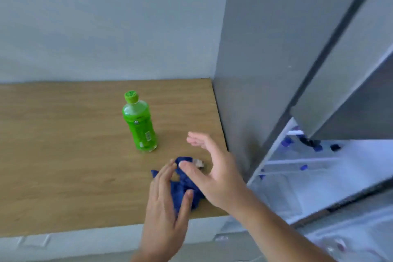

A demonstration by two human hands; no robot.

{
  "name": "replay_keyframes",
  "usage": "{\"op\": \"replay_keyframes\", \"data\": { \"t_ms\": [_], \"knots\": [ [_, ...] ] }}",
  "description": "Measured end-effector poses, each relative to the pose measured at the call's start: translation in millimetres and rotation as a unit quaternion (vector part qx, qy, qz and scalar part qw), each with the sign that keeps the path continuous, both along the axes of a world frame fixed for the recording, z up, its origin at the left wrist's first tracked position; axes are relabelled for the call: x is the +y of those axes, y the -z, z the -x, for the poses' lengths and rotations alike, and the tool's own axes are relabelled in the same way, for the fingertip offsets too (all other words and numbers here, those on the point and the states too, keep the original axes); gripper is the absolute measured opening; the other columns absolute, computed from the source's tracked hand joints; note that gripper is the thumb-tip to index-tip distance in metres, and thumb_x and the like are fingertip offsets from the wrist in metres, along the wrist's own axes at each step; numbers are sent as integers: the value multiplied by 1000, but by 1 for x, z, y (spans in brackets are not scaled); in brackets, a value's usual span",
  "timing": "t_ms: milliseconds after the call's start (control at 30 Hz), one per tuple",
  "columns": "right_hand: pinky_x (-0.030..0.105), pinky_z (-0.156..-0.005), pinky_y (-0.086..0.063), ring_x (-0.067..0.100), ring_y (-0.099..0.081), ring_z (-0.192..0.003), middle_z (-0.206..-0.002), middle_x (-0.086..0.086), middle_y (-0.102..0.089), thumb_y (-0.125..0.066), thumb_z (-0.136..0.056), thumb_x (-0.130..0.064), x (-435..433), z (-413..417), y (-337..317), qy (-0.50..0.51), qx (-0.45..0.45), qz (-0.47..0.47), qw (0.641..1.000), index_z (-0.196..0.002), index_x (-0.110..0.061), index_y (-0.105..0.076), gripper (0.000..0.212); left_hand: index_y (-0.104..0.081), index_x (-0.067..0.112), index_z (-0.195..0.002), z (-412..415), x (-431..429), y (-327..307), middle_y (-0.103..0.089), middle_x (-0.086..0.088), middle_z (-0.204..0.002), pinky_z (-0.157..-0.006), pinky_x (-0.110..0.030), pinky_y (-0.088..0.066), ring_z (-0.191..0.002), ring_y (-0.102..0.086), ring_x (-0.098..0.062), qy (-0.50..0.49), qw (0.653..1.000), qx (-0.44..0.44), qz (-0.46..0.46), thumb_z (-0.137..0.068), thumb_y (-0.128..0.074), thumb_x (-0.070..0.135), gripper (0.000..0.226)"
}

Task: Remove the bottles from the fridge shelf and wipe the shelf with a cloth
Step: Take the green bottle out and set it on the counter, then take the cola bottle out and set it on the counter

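Note:
A green bottle (140, 125) with a green cap stands upright on the wooden counter (63, 144). A crumpled blue cloth (182, 187) lies near the counter's front right corner. My left hand (165, 208) hovers over the cloth's left side, fingers apart. My right hand (214, 168) is spread over the cloth's right side, thumb resting on it. Neither hand grips it. To the right, the grey fridge (265, 70) has its door open, and blurred shelves (319, 168) with several blue-capped bottles (286, 141) show inside.
A pale wall rises behind the counter. The fridge's side panel stands against the counter's right edge. White cabinet fronts (85, 238) run below the counter's front edge.

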State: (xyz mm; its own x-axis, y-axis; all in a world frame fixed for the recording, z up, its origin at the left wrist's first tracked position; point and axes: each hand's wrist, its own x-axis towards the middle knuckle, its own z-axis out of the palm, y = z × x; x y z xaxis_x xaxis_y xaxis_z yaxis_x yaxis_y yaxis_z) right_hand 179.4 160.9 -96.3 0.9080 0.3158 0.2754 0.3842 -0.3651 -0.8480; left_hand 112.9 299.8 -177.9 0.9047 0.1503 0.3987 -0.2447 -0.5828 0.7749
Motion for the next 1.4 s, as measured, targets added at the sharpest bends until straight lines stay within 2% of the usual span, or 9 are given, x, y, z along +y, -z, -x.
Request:
{"op": "replay_keyframes", "data": {
  "t_ms": [233,500,700,767,967,1067,1167,1333,1400],
  "knots": [
    [21,-100,-49,-3,-60,-118,-122,-16,-65,-68,-92,-32,-200,86,59,151,4,49,987,-125,-24,-62,34,-34,49,-142,37,-161,22,-46,29,-142,-103,-8,-38,-130,-53,3,237,970,52,-27,-100,-47,47,45],
    [33,-106,-47,9,-56,-124,-128,-9,-59,-62,-88,-43,-362,41,145,304,14,78,949,-131,-19,-56,51,-47,33,-142,-71,-301,81,-53,15,-143,-114,-35,-38,-137,-47,-5,297,943,148,12,-100,-37,56,49],
    [-3,-106,-25,11,-45,-136,-143,-3,-47,-79,-82,-31,-399,-59,209,335,-3,44,941,-143,-17,-44,71,-45,28,-149,-221,-373,129,-44,5,-153,-91,-12,-52,-136,-44,-11,216,959,148,109,-109,-37,36,42],
    [2,-109,-31,13,-42,-139,-147,-1,-43,-81,-82,-31,-402,-94,227,337,-5,32,941,-146,-17,-41,77,-41,27,-154,-267,-386,142,-41,-1,-157,-113,-25,-38,-141,-41,-14,202,966,134,85,-109,-38,37,46],
    [47,-118,-39,29,-33,-146,-156,12,-35,-87,-71,-34,-406,-199,266,374,-10,52,926,-150,-20,-35,96,-30,38,-158,-349,-409,178,-31,0,-163,-122,-31,-19,-149,-29,-13,231,966,118,-3,-106,-38,49,54],
    [45,-118,-38,34,-33,-147,-159,18,-31,-88,-70,-33,-406,-226,274,383,-17,80,920,-152,-29,-33,99,-28,39,-159,-369,-422,185,-28,-4,-162,-116,-23,-15,-150,-26,-13,256,960,100,-46,-106,-38,50,55],
    [44,-98,-56,32,-58,-124,-146,12,-47,-88,-67,-35,-410,-242,276,406,-61,95,907,-144,-40,-38,92,-26,41,-159,-383,-436,181,-16,-10,-162,-121,-26,-17,-148,-26,-11,270,957,103,-29,-104,-38,53,57],
    [41,-72,-61,27,-68,-90,-112,4,-60,-81,-69,-34,-416,-249,268,433,-77,124,889,-127,-37,-50,66,-35,37,-156,-384,-443,184,-15,-10,-158,-86,10,-29,-127,-43,-10,250,964,88,-15,-106,-40,46,52],
    [39,-71,-61,26,-68,-88,-109,4,-61,-82,-67,-35,-416,-244,267,433,-83,123,889,-125,-35,-52,66,-43,38,-151,-381,-443,184,-22,-11,-152,-95,6,-31,-131,-41,-10,244,967,77,-7,-101,-43,53,52]
  ]
}}
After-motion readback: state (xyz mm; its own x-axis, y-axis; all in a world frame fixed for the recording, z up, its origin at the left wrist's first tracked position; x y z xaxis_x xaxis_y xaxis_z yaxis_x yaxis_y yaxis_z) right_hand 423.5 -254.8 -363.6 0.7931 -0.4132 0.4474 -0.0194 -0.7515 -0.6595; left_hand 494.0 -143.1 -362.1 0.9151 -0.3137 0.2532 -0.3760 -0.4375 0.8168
